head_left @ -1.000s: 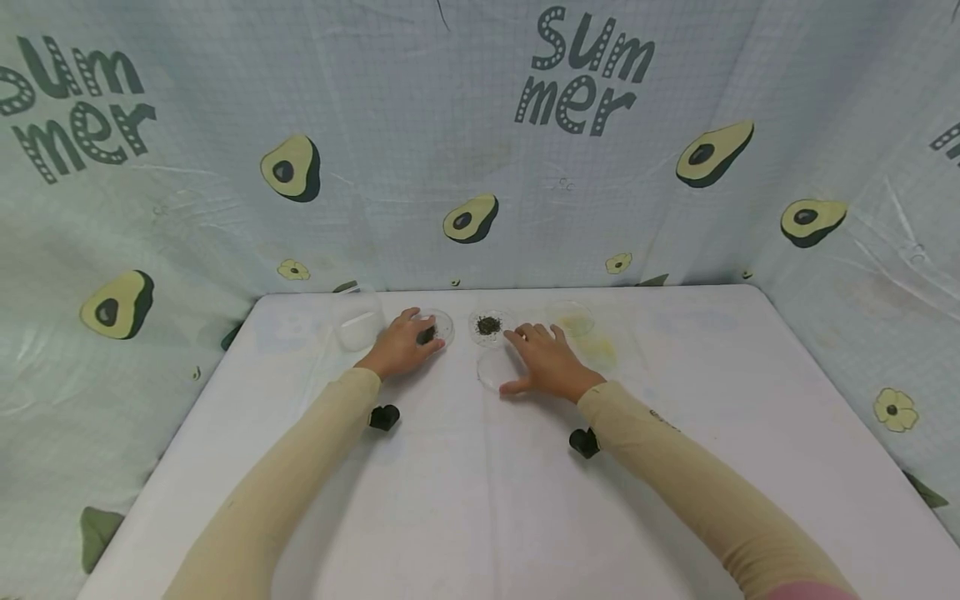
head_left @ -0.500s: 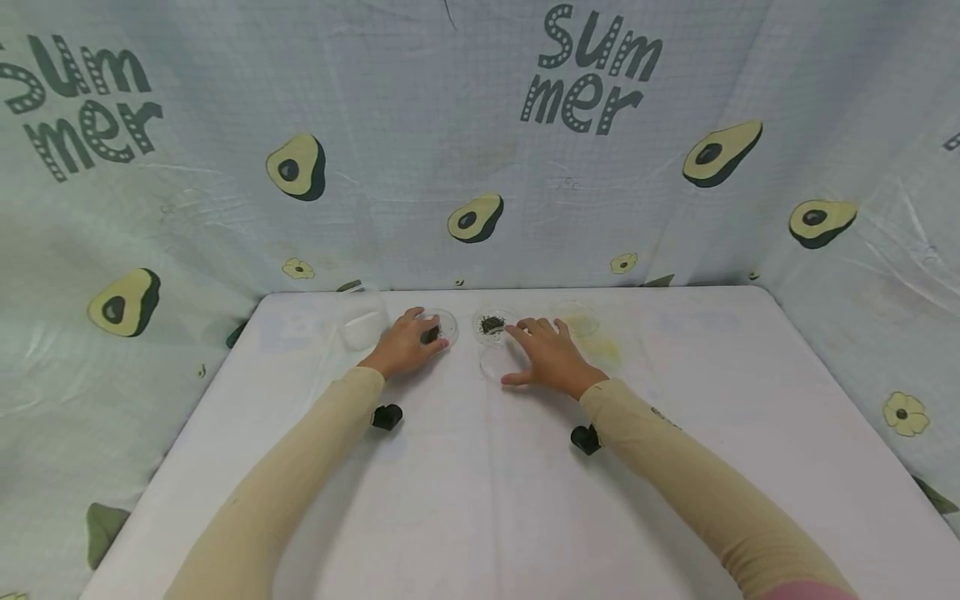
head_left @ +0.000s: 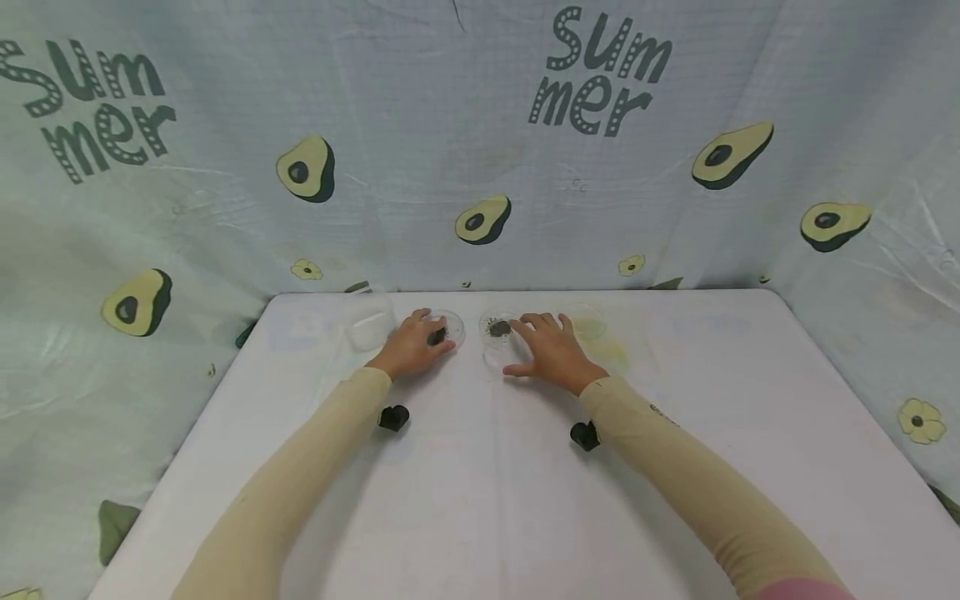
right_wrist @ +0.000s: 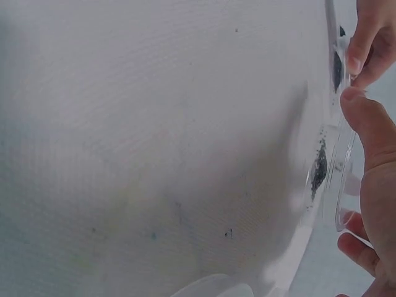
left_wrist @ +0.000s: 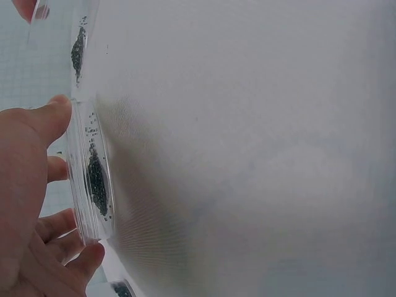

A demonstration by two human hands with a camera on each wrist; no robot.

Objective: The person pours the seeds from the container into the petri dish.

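Observation:
In the head view my left hand spans a clear round petri dish at the back of the table. The left wrist view shows thumb and fingertips gripping its rim, with a lid over a heap of dark granules. My right hand holds a clear round lid by its edge, thumb on the near side and fingers beyond. The lid is tilted beside a second petri dish, overlapping its near edge in the head view. Dark granules lie heaped and scattered in that dish.
Another clear dish stands to the right, over a yellowish patch on the white table. A clear container stands left of my left hand. A printed cloth hangs right behind the table's back edge.
My right hand has brought the lid a little farther back, so it now overlaps the second dish more. My left hand stays on its dish. The head view has shifted slightly.

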